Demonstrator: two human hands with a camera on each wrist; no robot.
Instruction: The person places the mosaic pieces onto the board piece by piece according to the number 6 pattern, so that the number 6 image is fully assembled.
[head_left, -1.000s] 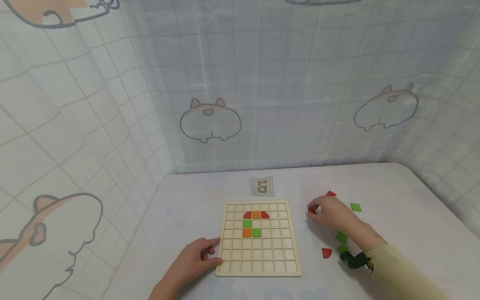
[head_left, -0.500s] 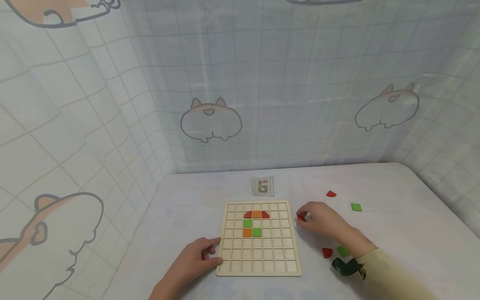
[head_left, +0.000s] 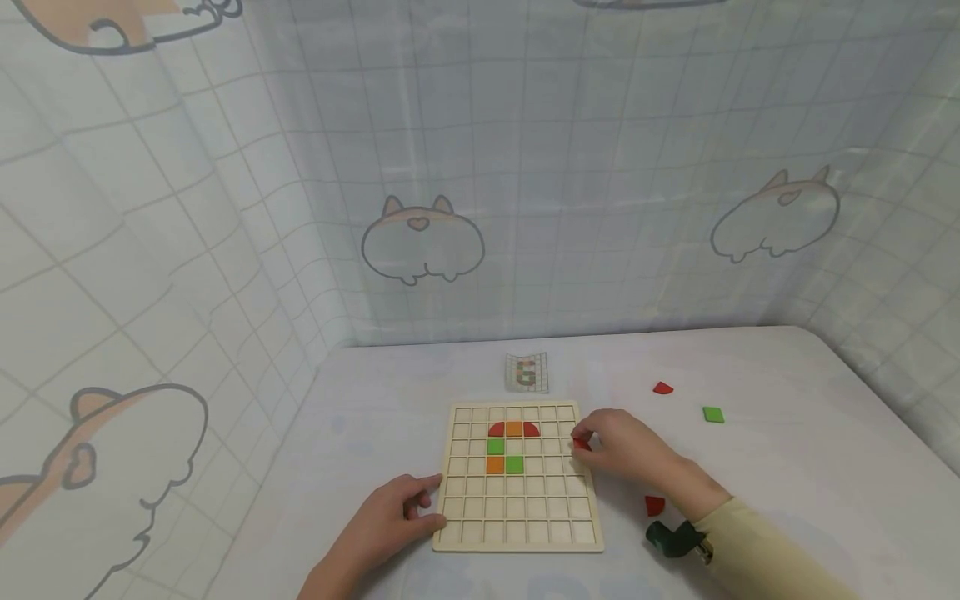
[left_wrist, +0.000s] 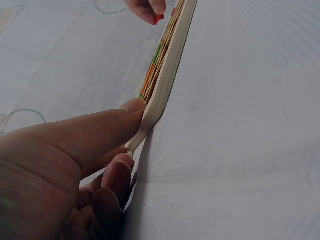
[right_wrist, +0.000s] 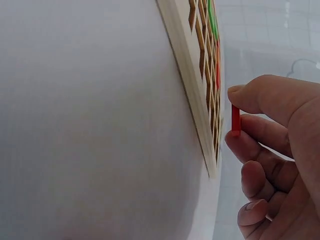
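The red piece [right_wrist: 235, 120] is pinched edge-on between the thumb and fingertips of the right hand [head_left: 622, 446], at the board's right border; the right wrist view shows it clear of the grid. In that view its narrow edge makes a slim upright bar, long axis running from the thumb above to the fingertip below; the fingers cover much of its face, so I cannot tell which way its outline points. The board [head_left: 515, 508] lies flat, slightly longer away from the person than across. The left hand [head_left: 390, 517] rests at its left side, thumb and index finger spread apart along the edge and touching it. On the grid, an orange square [head_left: 513, 428] sits between two red quarter-rounds, the left one [head_left: 497, 430] curving toward upper left, the right one [head_left: 531, 430] toward upper right. Under the left one come a green square [head_left: 496, 447] and a second orange square [head_left: 495, 465], with another green square [head_left: 514, 465] just right of the latter. A patterned card [head_left: 527, 372] lies beyond the board's far edge. To the right, a loose green tile [head_left: 713, 415] lies skewed near a far red tile [head_left: 663, 388]; a near red tile [head_left: 655, 506] lies beside the dark green object [head_left: 671, 540] at the right cuff.
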